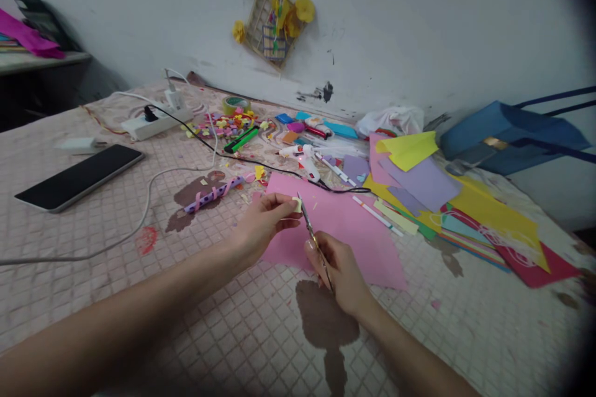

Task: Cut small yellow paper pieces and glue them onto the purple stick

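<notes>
The patterned tabletop (223, 329) bears pink paper (363, 232), a power strip (156, 124) and a glue gun (308, 167).

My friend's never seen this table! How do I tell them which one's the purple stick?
Find the big pink sheet, then go left past the left hand. A slim purple stick lies there, slanting partly over a brown patch on the tablecloth. Unlike the things around it, it has dark spots and a pink strip winding around it.

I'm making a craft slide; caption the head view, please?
Left hand holds a pale yellow paper scrap, right hand scissors, above a pink sheet.
</notes>
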A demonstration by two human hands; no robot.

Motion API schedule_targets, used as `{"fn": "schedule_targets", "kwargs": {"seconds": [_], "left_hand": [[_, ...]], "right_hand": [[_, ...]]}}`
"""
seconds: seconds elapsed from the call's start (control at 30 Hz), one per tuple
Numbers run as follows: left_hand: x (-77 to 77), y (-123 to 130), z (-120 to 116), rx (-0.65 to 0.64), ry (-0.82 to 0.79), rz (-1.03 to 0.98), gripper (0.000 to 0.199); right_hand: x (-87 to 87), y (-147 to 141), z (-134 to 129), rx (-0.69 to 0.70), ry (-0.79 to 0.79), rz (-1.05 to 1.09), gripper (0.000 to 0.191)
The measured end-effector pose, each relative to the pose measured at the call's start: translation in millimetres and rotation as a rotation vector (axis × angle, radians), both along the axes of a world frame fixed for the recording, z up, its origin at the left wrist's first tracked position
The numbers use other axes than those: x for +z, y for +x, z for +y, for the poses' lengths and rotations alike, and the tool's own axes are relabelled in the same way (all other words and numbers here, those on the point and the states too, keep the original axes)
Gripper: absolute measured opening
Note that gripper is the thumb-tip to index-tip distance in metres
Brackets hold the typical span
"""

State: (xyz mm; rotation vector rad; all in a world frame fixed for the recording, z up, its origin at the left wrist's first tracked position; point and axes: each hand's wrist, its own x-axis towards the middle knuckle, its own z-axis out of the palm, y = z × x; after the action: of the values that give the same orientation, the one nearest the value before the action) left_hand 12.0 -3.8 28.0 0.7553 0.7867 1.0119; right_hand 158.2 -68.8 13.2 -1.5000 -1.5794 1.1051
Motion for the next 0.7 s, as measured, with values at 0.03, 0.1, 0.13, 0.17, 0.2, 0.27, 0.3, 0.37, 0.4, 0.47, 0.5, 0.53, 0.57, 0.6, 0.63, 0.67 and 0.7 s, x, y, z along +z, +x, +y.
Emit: {"fn": "schedule_targets", "kwargs": {"seconds": [0.03,0.1,0.13,0.17,0.2,0.27,0.3,0.37,0.4,0.47,0.5,0.53,0.57,0.6,0.63,0.67,0.7], "left_hand": [[-0.1,0.1,-0.2,-0.003,0.000,0.002,0.015],[-0.1,0.5,-0.6,-0.002,-0.005,0.005,0.015],[-0.1,0.6,-0.8,0.001,-0.009,0.004,0.015],[-0.2,0.8,-0.9,0.004,-0.010,0.000,0.015],[-0.3,0.9,-0.9,0.005,-0.011,-0.004,0.015],[-0.7,0.9,-0.9,0.006,-0.011,-0.008,0.016],[-0.9,0.9,-0.8,0.007,-0.011,-0.008,0.016],[-1.3,0.8,-0.7,0.010,-0.015,-0.007,0.016],[-1.5,0.7,-0.7,0.012,-0.017,-0.005,0.016],[-1.6,0.6,-0.8,0.012,-0.013,-0.005,0.016],[-1.7,0.6,-0.9,0.011,-0.010,-0.005,0.016],[-1.7,0.6,-0.9,0.012,-0.007,-0.005,0.016],[-1.6,0.6,-0.9,0.013,-0.006,-0.006,0.016],[-1.6,0.6,-0.9,0.014,-0.006,-0.007,0.016],[-1.5,0.6,-0.9,0.014,-0.008,-0.007,0.016],[-1.4,0.7,-0.9,0.015,-0.011,-0.005,0.016],[-1.3,0.7,-0.9,0.016,-0.014,-0.003,0.015]], "right_hand": [[-0.5,0.2,-0.1,0.002,-0.005,0.005,0.034],[-1.4,0.3,-0.2,0.004,-0.006,0.016,0.034],[-1.7,0.3,-0.2,0.004,-0.006,0.020,0.034],[-1.7,0.3,-0.2,0.003,-0.006,0.022,0.034],[-1.5,0.1,-0.1,0.001,-0.008,0.021,0.034],[-0.4,-0.4,0.1,-0.004,-0.012,0.018,0.035],[0.3,-0.7,0.3,-0.007,-0.013,0.018,0.036],[1.8,-1.2,0.5,-0.013,-0.015,0.021,0.036],[2.4,-1.4,0.5,-0.015,-0.017,0.022,0.037],[3.0,-1.7,0.4,-0.017,-0.022,0.024,0.038],[3.1,-1.7,0.4,-0.018,-0.023,0.025,0.038],[3.0,-1.7,0.3,-0.020,-0.022,0.026,0.038],[2.8,-1.7,0.3,-0.020,-0.019,0.026,0.038],[2.5,-1.5,0.4,-0.021,-0.013,0.023,0.038],[2.3,-1.4,0.5,-0.021,-0.008,0.019,0.038],[2.1,-1.3,0.6,-0.020,-0.003,0.016,0.038],[1.9,-1.2,0.8,-0.016,0.001,0.014,0.039]]}}
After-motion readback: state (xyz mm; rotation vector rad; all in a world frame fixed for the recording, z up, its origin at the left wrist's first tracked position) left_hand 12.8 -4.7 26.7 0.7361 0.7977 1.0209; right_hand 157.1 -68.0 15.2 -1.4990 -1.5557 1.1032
